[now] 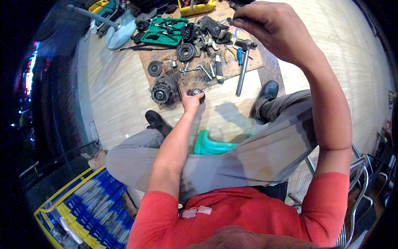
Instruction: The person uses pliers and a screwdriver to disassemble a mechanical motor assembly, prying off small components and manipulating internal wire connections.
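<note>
Left-hand grip (pixel 190 102) wrapped round dark metal part (pixel 196 91), which shows ahead and right of it. Right-hand grip (pixel 271 29) raised, curled; can't tell if holding.

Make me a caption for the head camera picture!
Left hand grips a round part; right hand up high; green toolbox open.

Pale floor (pixel 120 95) with faint streaks
</note>
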`<state>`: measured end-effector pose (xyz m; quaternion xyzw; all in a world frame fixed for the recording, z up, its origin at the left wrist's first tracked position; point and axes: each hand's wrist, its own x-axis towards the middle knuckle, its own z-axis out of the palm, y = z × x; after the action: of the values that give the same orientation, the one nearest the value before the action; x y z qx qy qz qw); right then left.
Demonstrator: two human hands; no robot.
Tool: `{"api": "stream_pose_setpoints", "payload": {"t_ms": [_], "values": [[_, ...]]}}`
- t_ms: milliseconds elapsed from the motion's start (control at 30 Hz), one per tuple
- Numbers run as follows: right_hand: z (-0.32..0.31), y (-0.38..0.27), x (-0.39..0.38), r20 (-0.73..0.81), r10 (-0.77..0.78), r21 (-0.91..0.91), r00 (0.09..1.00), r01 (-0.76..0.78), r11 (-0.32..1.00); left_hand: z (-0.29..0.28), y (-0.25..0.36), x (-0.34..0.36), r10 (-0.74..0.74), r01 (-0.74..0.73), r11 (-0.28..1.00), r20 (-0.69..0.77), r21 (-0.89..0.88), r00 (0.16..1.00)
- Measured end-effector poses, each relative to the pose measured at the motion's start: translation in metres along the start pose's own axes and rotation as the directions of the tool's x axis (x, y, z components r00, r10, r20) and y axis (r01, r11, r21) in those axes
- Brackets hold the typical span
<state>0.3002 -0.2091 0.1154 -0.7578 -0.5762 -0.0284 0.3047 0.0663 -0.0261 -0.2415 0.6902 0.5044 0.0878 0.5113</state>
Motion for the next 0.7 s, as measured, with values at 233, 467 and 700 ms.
{"api": "stream_pose_setpoints", "payload": {"t_ms": [233,467,700], "values": [[-0.003,0.006,0.003,0.036,0.078,0.049,0.996,-0.080,0.996,0.042,-0.039,0.061,-0.015,0.010,0.996,-0.060,-0.088,0.998],[0.019,0.039,-0.002,0.098,0.134,0.037,0.986,-0.139,0.990,0.043,-0.020,0.101,0.036,-0.048,0.969,0.053,0.241,0.998],[0.047,0.042,0.010,0.134,0.068,0.030,0.989,-0.072,0.997,0.026,-0.014,0.080,0.418,-0.311,0.851,-0.188,0.423,0.889]]}}
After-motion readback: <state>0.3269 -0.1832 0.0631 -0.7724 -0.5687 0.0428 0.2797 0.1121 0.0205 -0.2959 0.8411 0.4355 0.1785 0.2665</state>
